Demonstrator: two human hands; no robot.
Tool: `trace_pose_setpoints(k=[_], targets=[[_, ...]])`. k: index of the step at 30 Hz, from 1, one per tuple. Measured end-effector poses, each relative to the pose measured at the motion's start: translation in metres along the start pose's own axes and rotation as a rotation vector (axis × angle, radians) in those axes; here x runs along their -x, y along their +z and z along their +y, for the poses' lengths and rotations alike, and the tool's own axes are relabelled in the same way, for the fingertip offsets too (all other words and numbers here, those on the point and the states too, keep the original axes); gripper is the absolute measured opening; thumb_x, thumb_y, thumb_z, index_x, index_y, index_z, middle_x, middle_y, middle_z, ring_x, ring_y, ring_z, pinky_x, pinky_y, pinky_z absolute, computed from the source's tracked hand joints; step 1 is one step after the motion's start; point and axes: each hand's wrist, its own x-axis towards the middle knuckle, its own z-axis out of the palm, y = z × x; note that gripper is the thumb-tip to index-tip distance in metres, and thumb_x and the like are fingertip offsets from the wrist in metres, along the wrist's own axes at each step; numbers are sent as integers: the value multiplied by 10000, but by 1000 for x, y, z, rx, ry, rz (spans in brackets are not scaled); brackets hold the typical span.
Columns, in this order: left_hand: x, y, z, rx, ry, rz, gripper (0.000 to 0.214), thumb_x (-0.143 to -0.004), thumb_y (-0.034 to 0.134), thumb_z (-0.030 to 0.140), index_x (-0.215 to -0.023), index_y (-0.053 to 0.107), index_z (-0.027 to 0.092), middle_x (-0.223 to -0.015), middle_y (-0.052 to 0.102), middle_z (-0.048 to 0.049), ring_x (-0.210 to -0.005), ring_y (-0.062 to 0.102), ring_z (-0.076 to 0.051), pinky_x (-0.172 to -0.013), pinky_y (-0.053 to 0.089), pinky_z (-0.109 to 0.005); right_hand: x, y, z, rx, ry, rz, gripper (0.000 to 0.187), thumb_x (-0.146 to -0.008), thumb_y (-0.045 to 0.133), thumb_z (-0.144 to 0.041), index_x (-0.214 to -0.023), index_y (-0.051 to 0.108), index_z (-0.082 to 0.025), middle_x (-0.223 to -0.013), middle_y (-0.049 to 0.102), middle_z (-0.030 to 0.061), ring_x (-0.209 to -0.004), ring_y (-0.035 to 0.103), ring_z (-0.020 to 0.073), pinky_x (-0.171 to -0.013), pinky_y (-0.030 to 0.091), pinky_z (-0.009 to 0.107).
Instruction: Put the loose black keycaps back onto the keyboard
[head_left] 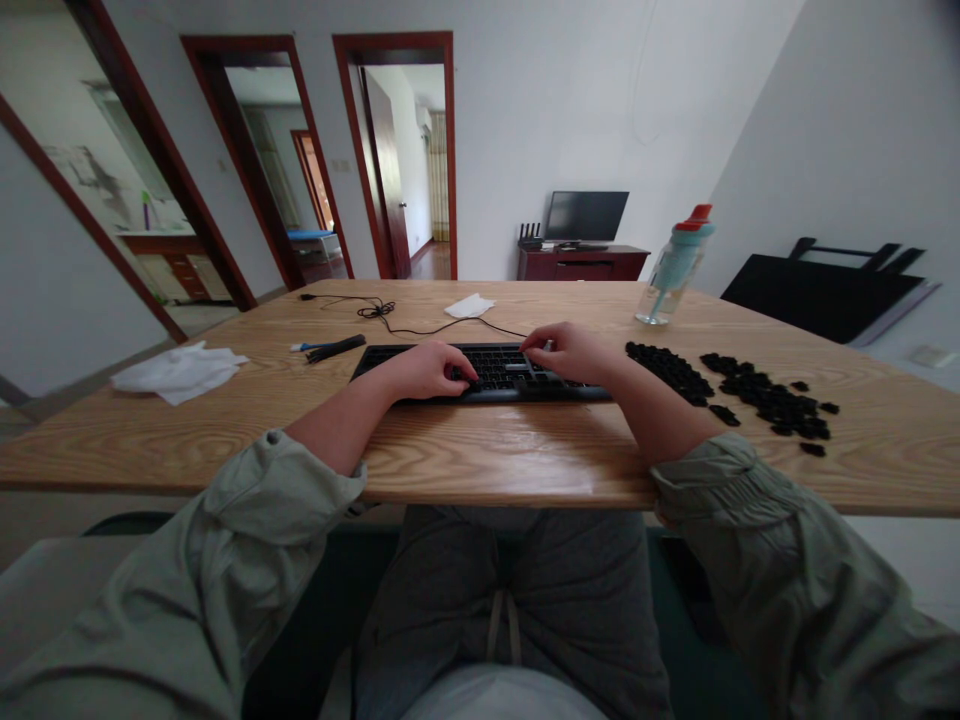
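Observation:
A black keyboard [491,393] lies on the wooden table in front of me; part of its key area looks bare, with lighter grey patches. Over its left half, my left hand [429,370] is closed, thumb and fingertips drawn together near a small dark piece at the keys. My right hand [574,352] hovers over the right half, fingers bent and pinched at the keyboard's upper edge. Whatever sits between those fingertips is too small to make out. Loose black keycaps [671,373] lie right of the keyboard, beyond my right wrist, with a second scattered group [772,395] farther right.
A brush with a blue tip [304,347] and a dark strip [335,349] lie left of the keyboard. Its cable [427,331] runs behind. White tissues [180,370] rest at left, another [470,306] at the back. A water bottle [675,265] stands back right.

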Motion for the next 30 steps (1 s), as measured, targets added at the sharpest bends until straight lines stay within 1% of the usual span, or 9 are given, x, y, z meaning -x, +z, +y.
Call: trace_pose_setpoints(k=[3,6,12,15,20,22,24,27,30], targets=[[0,1,-2,-12,9,-8,308,-778,644,222,-1048,789,192,-914,748,-32,-772,651,-149,-710,467,-223,0,-3,0,-7,31,111,249,-845,578,-275,-965,775,-180,-838,748,56,-657,587,154,-638,440,280],[-1,1,-3,-23,11,-12,303,-786,647,236,-1052,787,198,-920,752,-29,-782,657,-150,-714,469,-223,-1,-4,0,-30,54,191,259,-837,569,-278,-938,773,-153,-781,736,62,-643,582,156,-649,445,286],[-1,1,-4,-19,21,-14,269,-818,661,288,-1037,787,197,-946,762,-29,-823,671,-149,-748,476,-219,-5,-4,7,-66,19,307,235,-813,569,-279,-867,756,-147,-791,740,67,-656,594,163,-652,444,287],[-1,2,-2,-16,6,-13,263,-820,680,326,-1025,787,201,-949,765,-27,-819,673,-152,-739,478,-224,-6,-3,12,-59,22,336,225,-811,569,-273,-858,751,-150,-796,742,66,-667,601,166,-651,442,285],[1,0,1,20,-4,29,233,-821,677,305,-997,783,197,-933,763,-26,-810,670,-151,-748,475,-234,-7,-4,16,-50,40,292,232,-821,570,-274,-894,749,-146,-850,752,76,-721,624,176,-673,450,287],[2,-2,-2,46,-33,77,253,-818,678,317,-1018,775,196,-886,753,-22,-754,650,-146,-705,466,-240,-6,-6,15,-46,58,280,237,-827,573,-278,-911,748,-142,-867,754,81,-734,628,177,-674,452,285],[3,-4,-6,65,-69,155,271,-818,682,340,-1026,767,190,-816,731,-17,-691,616,-139,-657,448,-246,-5,-6,12,-53,75,256,242,-833,581,-289,-925,749,-141,-851,751,80,-711,622,172,-652,453,281],[1,-3,-10,75,-85,289,275,-809,698,361,-1000,749,171,-774,697,-16,-670,585,-136,-646,438,-252,-3,-3,5,-97,7,153,263,-846,596,-309,-999,751,-162,-880,756,67,-699,626,161,-646,467,273],[-3,1,-5,79,-46,361,259,-801,714,354,-978,720,164,-804,687,-15,-710,590,-137,-680,449,-253,-2,4,-1,-158,-98,51,271,-854,607,-304,-1056,746,-190,-992,760,64,-768,655,160,-709,498,274]])
